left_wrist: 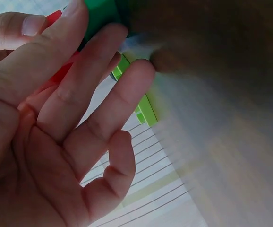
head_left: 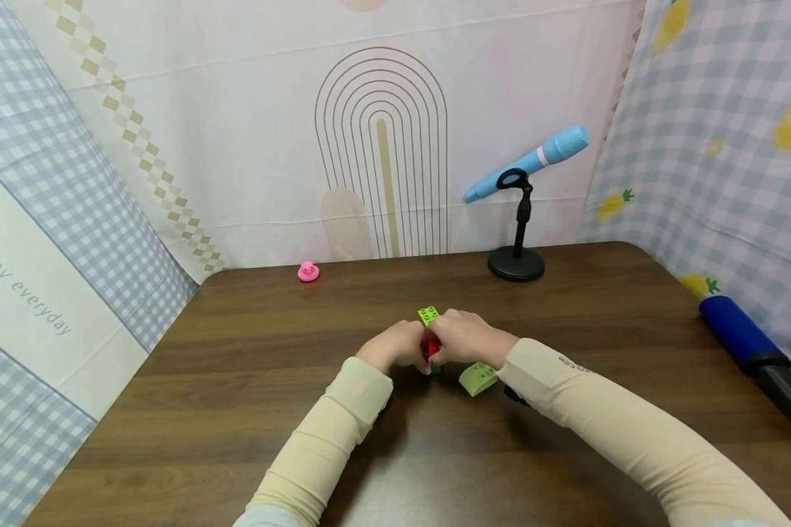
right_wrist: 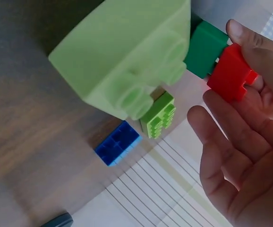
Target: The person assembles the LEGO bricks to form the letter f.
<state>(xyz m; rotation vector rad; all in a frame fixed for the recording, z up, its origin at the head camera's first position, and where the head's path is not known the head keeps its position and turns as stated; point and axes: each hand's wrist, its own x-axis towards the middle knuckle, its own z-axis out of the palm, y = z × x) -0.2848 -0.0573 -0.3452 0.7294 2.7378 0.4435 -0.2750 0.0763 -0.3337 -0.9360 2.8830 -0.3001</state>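
Note:
My left hand (head_left: 398, 345) and right hand (head_left: 464, 337) meet near the middle of the wooden table. Between them are a red toy brick (right_wrist: 230, 73) and a dark green brick (right_wrist: 206, 47), set one against the other. The right thumb and fingers pinch the red brick. In the left wrist view, the left thumb and fingertips grip the green brick (left_wrist: 101, 16); its other fingers curve loosely. A pale green curved brick (head_left: 477, 378) lies beside the right wrist. Beyond the hands is a bright green brick (head_left: 427, 315). A blue brick (right_wrist: 117, 143) shows only in the right wrist view.
At the table's back stand a pink toy duck (head_left: 308, 271) and a black stand (head_left: 516, 263) holding a light blue microphone-shaped toy (head_left: 527, 162). A blue-and-black cylindrical object (head_left: 745, 333) lies at the right edge. Patterned cloth (head_left: 257, 146) hangs behind.

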